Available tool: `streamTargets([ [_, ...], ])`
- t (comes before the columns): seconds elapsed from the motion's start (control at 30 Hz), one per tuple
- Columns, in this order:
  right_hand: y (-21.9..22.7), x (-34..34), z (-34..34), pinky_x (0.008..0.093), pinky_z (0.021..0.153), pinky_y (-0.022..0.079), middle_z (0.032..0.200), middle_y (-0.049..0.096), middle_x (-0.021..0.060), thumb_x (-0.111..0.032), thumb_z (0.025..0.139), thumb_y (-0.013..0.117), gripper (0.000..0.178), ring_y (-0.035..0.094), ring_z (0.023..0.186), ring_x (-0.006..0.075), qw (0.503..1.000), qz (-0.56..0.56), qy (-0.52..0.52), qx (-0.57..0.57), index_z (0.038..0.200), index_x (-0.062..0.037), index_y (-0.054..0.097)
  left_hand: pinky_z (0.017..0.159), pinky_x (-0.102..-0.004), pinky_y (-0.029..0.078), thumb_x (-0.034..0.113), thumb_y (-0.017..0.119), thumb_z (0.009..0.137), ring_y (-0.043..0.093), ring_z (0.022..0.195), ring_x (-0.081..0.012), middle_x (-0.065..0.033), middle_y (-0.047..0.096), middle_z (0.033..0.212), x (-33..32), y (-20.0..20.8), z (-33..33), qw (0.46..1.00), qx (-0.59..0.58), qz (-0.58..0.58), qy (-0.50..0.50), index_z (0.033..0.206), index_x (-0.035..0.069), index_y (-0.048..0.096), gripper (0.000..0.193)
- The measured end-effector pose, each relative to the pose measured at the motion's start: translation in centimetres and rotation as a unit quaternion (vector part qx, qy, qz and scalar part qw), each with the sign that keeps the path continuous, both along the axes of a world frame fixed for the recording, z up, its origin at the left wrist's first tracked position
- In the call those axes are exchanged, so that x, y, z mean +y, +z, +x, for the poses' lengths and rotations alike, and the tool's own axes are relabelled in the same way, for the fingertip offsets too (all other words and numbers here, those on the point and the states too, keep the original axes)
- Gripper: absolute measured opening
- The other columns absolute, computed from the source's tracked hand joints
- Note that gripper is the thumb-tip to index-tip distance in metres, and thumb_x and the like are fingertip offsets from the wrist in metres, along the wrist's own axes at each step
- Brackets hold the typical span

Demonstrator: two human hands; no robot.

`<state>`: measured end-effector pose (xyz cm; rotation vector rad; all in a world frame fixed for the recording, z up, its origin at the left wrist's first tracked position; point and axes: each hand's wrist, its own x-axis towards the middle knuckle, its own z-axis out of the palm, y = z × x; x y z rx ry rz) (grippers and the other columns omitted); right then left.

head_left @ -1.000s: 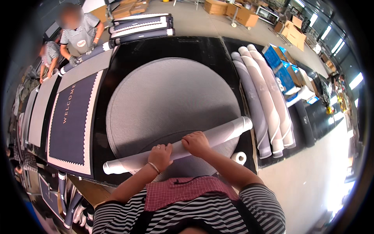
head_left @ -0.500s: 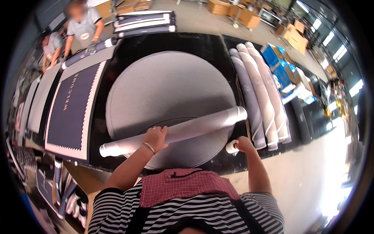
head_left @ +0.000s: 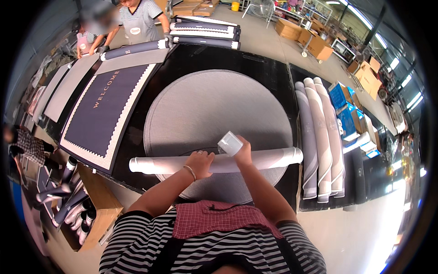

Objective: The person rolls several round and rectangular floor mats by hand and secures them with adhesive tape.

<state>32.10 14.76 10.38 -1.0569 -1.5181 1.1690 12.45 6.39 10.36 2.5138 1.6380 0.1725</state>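
Observation:
A rolled mat wrapped in clear film lies crosswise over the near part of a round grey mat. My left hand grips the rolled mat near its middle, fingers bent over the top. In my right hand is a small white roll, held just above the rolled mat with a pale, squarish face showing. Its exact kind is hard to make out. My right fingers are closed round it and partly hidden.
Several wrapped rolls lie on the black table at right, beside blue boxes. A dark mat with a pale border lies at left. Co-workers stand at far left. A carton of rolls is at lower left.
My right hand has brought the white roll from the table's near edge up and left over the rolled mat. The rolled mat has turned more level. The whole view has shifted.

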Motion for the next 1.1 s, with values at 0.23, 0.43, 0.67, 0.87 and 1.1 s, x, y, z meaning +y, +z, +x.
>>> streamTargets([
  [0.23,-3.8,0.8,-1.4,0.0356,0.073,0.053,0.084,0.072,0.0128,-0.016,0.080,0.073,0.019,0.069,0.080,0.0196,0.983,0.046,-0.127,-0.121,0.092,-0.0024,0.069,0.078,-0.0407,0.051,0.058,0.073,0.079,0.067,0.087,-0.0288,-0.0140,0.069,0.094,2.6,1.0,0.3,0.918,-0.314,-0.184,0.161,0.105,0.004,0.063,0.061],
  [0.43,-3.9,1.2,-1.5,0.0323,0.077,0.052,0.084,0.071,0.0097,-0.009,0.083,0.066,0.020,0.065,0.083,0.0133,0.994,-0.040,-0.077,-0.064,0.101,-0.0014,0.069,0.071,-0.0300,0.051,0.028,0.069,0.090,0.065,0.073,-0.0127,-0.0063,0.072,0.078,5.3,-1.7,-0.7,0.792,-0.538,-0.241,0.158,0.088,0.000,0.070,0.029],
  [0.67,-2.6,-1.7,0.3,0.0291,0.087,0.050,0.103,0.071,0.0057,-0.011,0.083,0.073,0.035,0.064,0.097,0.0120,0.996,-0.023,-0.072,-0.048,0.117,-0.0028,0.066,0.077,-0.0411,0.053,0.015,0.065,0.085,0.069,0.079,-0.0332,-0.0174,0.071,0.081,9.7,-5.4,-2.8,0.975,-0.150,-0.128,0.103,0.087,0.006,0.073,0.013],
  [0.87,-2.3,-4.1,1.3,0.0299,0.087,0.052,0.104,0.071,0.0054,-0.012,0.081,0.077,0.036,0.066,0.097,0.0137,0.998,-0.029,-0.062,-0.017,0.116,-0.0050,0.067,0.084,-0.0456,0.054,0.025,0.062,0.086,0.068,0.093,-0.0379,-0.0190,0.071,0.090,10.5,-7.0,-1.7,0.983,-0.010,-0.164,-0.082,0.093,0.012,0.076,0.021],
  [1.1,-2.8,-4.4,0.9,0.0326,0.086,0.054,0.105,0.073,0.0098,-0.014,0.079,0.079,0.036,0.069,0.097,0.0193,0.995,0.030,-0.083,-0.054,0.112,-0.0041,0.069,0.078,-0.0384,0.053,0.030,0.064,0.088,0.069,0.078,-0.0238,-0.0129,0.074,0.085,8.6,-1.8,-2.2,0.912,-0.160,-0.377,-0.006,0.100,0.009,0.077,0.027],
])
